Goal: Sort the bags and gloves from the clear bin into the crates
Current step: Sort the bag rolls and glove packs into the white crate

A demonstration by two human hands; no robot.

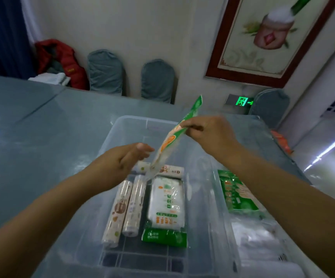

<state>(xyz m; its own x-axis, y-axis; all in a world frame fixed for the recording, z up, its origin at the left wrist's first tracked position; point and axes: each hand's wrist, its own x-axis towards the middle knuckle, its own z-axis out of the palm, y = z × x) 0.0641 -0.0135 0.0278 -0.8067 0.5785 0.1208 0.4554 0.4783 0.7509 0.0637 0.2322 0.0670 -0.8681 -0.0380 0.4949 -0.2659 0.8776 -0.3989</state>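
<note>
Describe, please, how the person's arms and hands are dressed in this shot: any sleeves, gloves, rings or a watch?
Both forearms are bare as far as the frame shows; no sleeve reaches into view. The left hand and right hand wear no gloves. No ring, watch or bracelet is visible, though motion blur softens the fingers.

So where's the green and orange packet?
The packet hangs above the clear bin, centre of view, pinched by the right hand, beside the left hand.
</note>
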